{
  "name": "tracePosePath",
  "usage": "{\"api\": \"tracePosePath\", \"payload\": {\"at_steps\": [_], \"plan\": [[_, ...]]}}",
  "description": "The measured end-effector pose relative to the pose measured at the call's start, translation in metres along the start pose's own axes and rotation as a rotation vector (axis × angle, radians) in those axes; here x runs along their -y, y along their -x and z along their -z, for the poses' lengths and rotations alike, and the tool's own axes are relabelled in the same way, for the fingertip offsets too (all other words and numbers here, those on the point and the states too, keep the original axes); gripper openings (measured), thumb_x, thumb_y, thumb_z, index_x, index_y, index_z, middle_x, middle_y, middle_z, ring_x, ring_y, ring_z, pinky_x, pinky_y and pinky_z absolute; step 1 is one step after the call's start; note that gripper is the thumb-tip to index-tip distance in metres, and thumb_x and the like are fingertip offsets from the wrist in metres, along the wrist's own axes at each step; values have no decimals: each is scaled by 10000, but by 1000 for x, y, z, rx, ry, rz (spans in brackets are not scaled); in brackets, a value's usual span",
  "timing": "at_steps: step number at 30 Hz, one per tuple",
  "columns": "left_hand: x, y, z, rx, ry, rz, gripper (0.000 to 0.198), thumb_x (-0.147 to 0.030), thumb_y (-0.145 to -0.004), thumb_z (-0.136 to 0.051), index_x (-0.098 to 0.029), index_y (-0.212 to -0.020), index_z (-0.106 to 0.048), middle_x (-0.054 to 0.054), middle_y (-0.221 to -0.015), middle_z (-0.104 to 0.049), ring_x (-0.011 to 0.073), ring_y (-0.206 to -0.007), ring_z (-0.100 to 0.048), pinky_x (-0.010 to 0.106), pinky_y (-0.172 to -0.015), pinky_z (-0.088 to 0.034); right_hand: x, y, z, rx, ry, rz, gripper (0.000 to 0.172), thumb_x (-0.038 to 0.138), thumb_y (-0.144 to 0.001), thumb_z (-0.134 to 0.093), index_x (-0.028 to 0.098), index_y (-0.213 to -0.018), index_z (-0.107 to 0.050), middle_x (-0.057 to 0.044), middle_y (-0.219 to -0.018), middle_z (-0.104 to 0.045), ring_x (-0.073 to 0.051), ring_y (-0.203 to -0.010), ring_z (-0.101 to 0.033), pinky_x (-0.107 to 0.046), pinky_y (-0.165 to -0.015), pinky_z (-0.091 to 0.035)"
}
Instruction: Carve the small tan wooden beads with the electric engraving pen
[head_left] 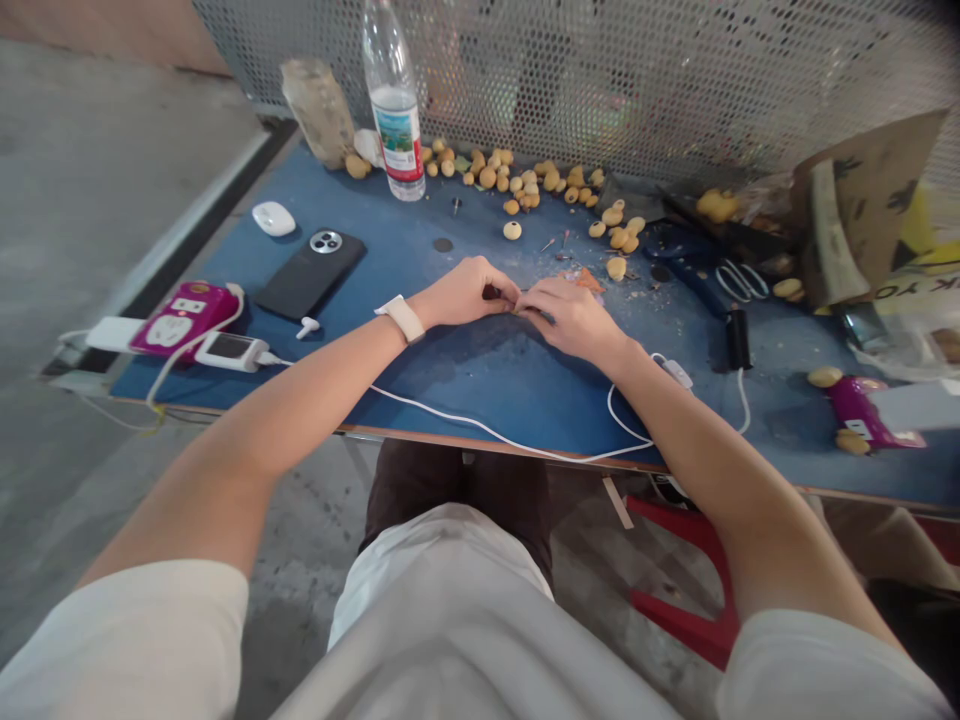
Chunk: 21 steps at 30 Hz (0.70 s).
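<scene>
My left hand [478, 292] and my right hand [568, 316] meet above the middle of the blue table [450, 370], both with fingers pinched together. Their fingertips touch or nearly touch around something too small and covered to make out. Just beyond my right hand lies an orange scrap [586, 281] among pale crumbs. Near it are small thin bits [564, 238] with pinkish ends. A single round yellowish piece [512, 230], like a nut or small fruit, sits a little past my hands, and several more lie heaped along the back.
At the back stand a water bottle [397, 140] and a cloudy jar [319, 110] before a perforated metal panel [600, 90]. A phone [311, 275], earbud [307, 327] and purple power strip [184, 318] lie left. A white cable [465, 423] crosses the front; scissors [741, 281] lie right.
</scene>
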<state>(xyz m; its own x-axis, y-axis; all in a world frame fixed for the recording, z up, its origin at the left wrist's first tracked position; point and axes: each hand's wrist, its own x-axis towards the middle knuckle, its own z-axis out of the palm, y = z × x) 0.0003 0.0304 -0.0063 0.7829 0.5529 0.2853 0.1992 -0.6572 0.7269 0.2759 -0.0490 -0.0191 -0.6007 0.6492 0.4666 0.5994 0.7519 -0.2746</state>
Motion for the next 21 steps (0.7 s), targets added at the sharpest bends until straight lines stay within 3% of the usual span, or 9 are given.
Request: {"api": "tracePosePath", "payload": {"at_steps": [4,11,21], "plan": [[-1,-1,0,9,0,-5,160,-255,-1060,-887,-244,-1144,-1022,67,-1101,-987,228,-982,-900,386,-1061,-688,-1,-1,0,16,1,-8,294,296,-1271,-587,286,-1240,-879,-137,-1233,-885,-350,-1157,-833,-564,-1087,-694],[-6,-1,0,-13,3,23,88,-318,-1036,-949,-283,-1082,-1016,81,-1247,-1001,279,-1152,-936,450,-1188,-701,-12,3,8,20,-1,-35,274,283,-1243,-623,299,-1220,-895,-129,-1211,-902,-357,-1138,-840,-586,-1107,-695],[-6,-1,-2,-66,16,43,122,-335,-1021,-945,-289,-1094,-1031,57,-1114,-995,283,-1075,-918,482,-1219,-685,-8,0,13,75,7,-40,296,280,-1266,-597,304,-1244,-891,-133,-1246,-896,-357,-1176,-836,-583,-1127,-689]]}}
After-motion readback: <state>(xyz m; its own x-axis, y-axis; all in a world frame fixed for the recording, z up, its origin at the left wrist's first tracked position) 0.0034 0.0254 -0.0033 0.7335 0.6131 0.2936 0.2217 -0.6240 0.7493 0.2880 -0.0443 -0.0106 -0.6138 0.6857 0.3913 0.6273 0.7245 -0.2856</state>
